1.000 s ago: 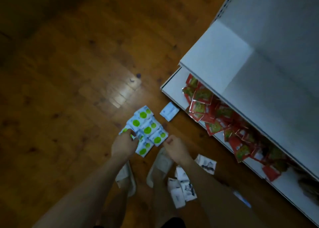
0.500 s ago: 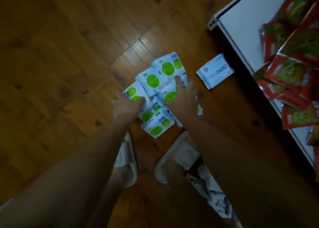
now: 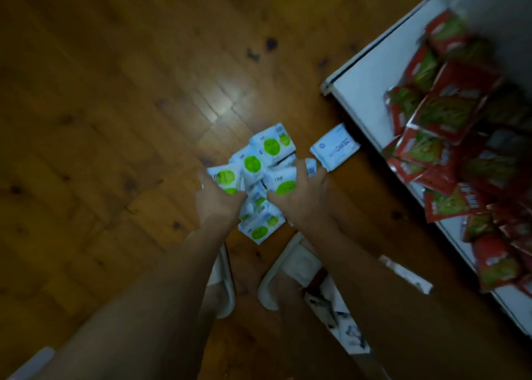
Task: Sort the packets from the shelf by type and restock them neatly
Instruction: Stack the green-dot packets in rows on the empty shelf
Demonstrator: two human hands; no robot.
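hands [image 3: 218,198] perhaps hiding green-dot packets [image 3: 272,146]

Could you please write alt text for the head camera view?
Both hands, left hand and right hand, gather a pile of white packets with green circles on a wooden floor. A white ZERO packet lies beside them; red packets crowd the white shelf.

One head-worn camera, looking steeply down at the floor [image 3: 115,120].

The wide-angle view looks from above, close over both forearms, which enter from the bottom edge and reach forward to the middle of the picture. The wooden floor fills the left and the top; the white shelf [image 3: 362,97] crosses the right edge at an angle. The picture is dim and somewhat blurred. There is no second view.
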